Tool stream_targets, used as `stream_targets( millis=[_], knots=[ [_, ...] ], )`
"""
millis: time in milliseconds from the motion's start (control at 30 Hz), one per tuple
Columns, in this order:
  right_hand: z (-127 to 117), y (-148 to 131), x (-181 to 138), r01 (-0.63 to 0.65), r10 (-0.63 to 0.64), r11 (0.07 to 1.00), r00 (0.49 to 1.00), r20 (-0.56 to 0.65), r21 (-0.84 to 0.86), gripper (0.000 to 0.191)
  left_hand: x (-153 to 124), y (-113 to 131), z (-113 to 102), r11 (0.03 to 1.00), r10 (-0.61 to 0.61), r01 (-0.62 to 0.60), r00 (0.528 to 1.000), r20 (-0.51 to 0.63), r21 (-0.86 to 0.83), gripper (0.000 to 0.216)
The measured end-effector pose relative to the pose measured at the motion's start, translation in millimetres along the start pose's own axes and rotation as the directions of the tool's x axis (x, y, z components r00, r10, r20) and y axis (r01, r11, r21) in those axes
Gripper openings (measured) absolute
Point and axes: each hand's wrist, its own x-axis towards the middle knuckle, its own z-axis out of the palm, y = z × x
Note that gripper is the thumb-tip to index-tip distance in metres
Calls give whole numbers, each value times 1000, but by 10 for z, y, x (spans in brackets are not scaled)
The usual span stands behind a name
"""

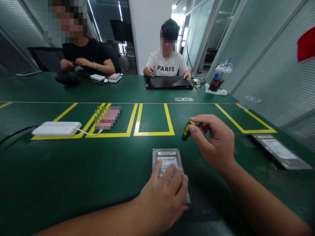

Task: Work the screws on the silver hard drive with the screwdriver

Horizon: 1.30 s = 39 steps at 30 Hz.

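A silver hard drive [167,153] with a white label lies flat on the green table in front of me. My left hand [163,193] grips it from above, fingers bent across the label and lower part, covering much of it. The thumb shows near the drive's lower right corner. Between the thumb and fingers of my right hand [215,141] is a small black-and-yellow screwdriver [186,131], tilted. Its thin shaft points down to the drive's upper right corner, where the tip meets a screw spot too small to make out.
Right of my hands lies another drive-like metal unit [280,149] with a label. Yellow tape [154,133] marks the table [98,170]. A white power bank [57,128] is cabled to a blurred pink item [108,118]. Across sit two people, one holding a dark panel [169,82]; a drink cup [219,78] stands right.
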Motion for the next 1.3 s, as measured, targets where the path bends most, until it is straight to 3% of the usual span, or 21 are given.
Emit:
stream_targets(
  millis=[133, 300, 500, 700, 867, 1067, 1300],
  knots=[
    [-2, 6, 8, 14, -14, 1000, 1000, -22, 6, 12, 2, -4, 0, 1000, 7, -7, 1000, 1, -6, 61],
    [-13, 15, -11, -55, 54, 998, 998, -12, -29, 12, 4, -4, 20, 1000, 6, -6, 1000, 0, -1, 61],
    [-6, 20, 13, 22, -22, 1000, 999, -31, 10, 8, -2, 1, 29, 1000, 1, -1, 1000, -9, 6, 60],
    [-9, 30, -1, -29, 29, 1000, 999, -27, -5, 15, -14, 1, 25, 1000, -16, 16, 1000, -16, -17, 60],
    [-4, 30, -4, 28, -27, 999, 999, -31, 30, 10, -14, -4, 3, 999, -26, 25, 1000, -5, -37, 58],
    [-6, 32, -6, -20, 20, 1000, 1000, -15, 10, 16, -13, -3, 18, 999, -31, 31, 999, -12, -34, 57],
    [1, 34, 20, 23, -23, 1000, 999, -41, -10, 10, -16, 5, 47, 999, -27, 26, 999, -46, -22, 57]
  ],
)
